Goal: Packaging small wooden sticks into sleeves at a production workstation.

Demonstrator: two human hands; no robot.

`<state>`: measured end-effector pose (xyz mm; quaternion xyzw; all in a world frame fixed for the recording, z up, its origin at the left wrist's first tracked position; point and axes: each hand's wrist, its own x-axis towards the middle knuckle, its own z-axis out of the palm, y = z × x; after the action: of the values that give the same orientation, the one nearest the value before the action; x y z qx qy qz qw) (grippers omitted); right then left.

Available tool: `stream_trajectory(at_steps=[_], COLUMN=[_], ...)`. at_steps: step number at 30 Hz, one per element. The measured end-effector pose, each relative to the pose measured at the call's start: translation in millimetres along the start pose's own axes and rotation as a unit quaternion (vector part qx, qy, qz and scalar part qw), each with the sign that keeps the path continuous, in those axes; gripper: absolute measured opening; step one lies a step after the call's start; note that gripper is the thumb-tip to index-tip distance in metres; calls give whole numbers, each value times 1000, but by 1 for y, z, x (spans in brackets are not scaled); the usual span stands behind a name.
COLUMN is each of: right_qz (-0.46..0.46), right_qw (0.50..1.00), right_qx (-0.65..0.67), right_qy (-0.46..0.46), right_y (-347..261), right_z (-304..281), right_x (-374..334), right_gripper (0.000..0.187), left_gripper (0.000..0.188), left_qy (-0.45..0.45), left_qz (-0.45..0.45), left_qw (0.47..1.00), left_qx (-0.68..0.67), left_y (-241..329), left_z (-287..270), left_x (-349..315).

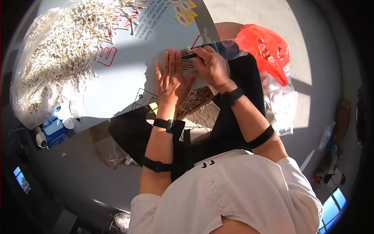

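Observation:
A neat row of thin sticks lies on a grey-white printed board across my lap. My left hand rests flat on the board with its fingers stretched out, its inner edge along the left ends of the row. Curled around the right ends, my right hand has its thumb and bent index finger on the sticks; its other fingers are partly hidden. Far left, a big loose heap of similar short pale sticks spills from a clear plastic bag onto the board.
Small yellow packets lie at the board's far edge. A red plastic bag sits on white plastic bags to the right. Below my hands is a container of brownish sticks. A blue object stands at the left.

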<state>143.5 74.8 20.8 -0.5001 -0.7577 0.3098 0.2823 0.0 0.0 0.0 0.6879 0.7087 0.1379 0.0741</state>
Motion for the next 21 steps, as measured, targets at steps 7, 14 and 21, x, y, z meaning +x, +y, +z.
stream_trajectory(at_steps=[7,14,21], right_qz=[-3,12,-117], right_qw=[1000,994,980], right_qx=[-19,-38,-113], right_qy=[-10,-100,-113], right_y=[-2,-1,5], right_z=[-1,-11,-23], right_x=[6,6,16], right_gripper=[19,33,64], left_gripper=[88,88,86], left_qy=[17,-2,-2], left_qz=[5,-2,2], left_qw=[1000,1000,1000], left_qx=[-7,-2,-10], left_y=[-1,2,2], left_z=[1,-2,-4], left_x=[1,2,1])
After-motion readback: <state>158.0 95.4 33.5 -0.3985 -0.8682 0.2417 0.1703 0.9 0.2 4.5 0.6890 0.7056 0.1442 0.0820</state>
